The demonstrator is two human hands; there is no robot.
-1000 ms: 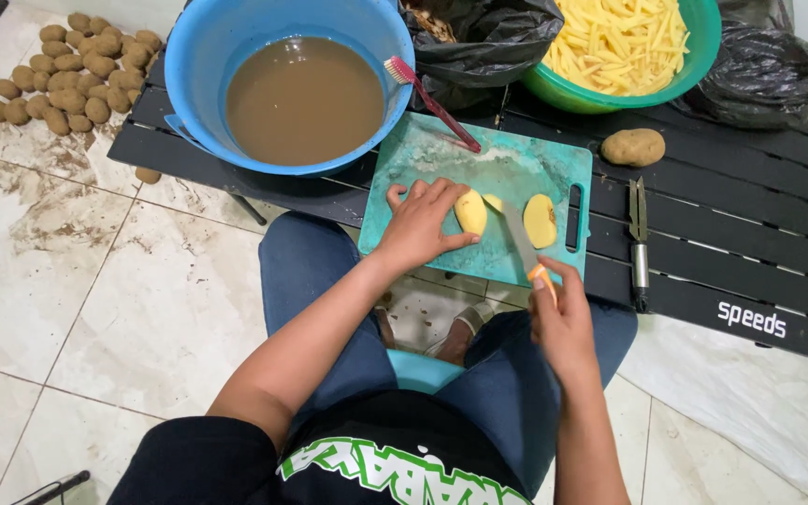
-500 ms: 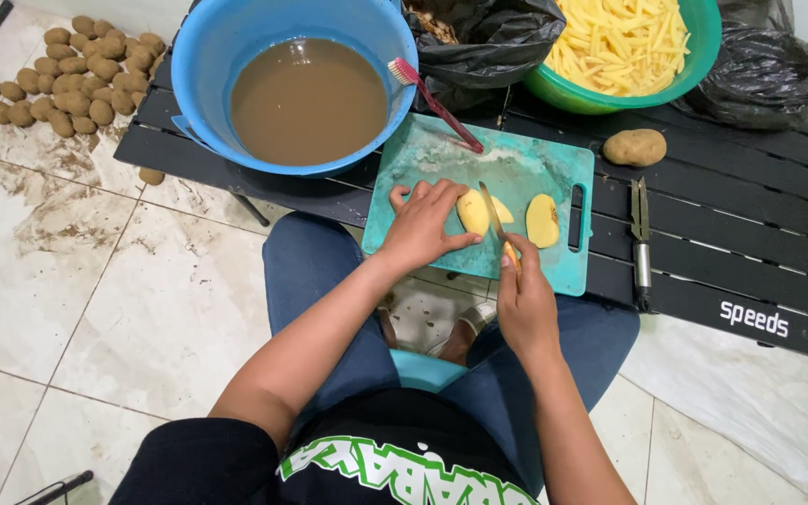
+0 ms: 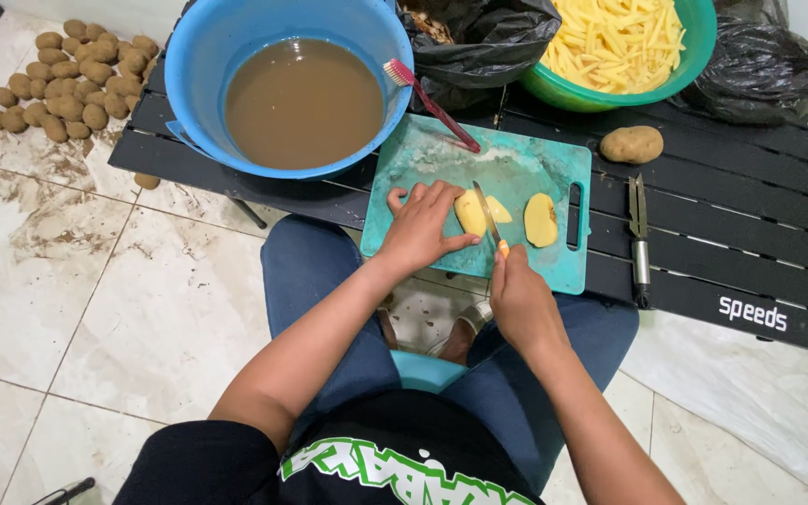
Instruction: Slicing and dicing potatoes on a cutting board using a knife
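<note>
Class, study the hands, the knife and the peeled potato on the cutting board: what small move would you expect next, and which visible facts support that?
Probably a downward press of the knife through the peeled potato piece. The left hand pins that piece to the teal cutting board, the right hand grips the knife handle, and the blade lies across the piece, with another potato half lying apart.
</note>
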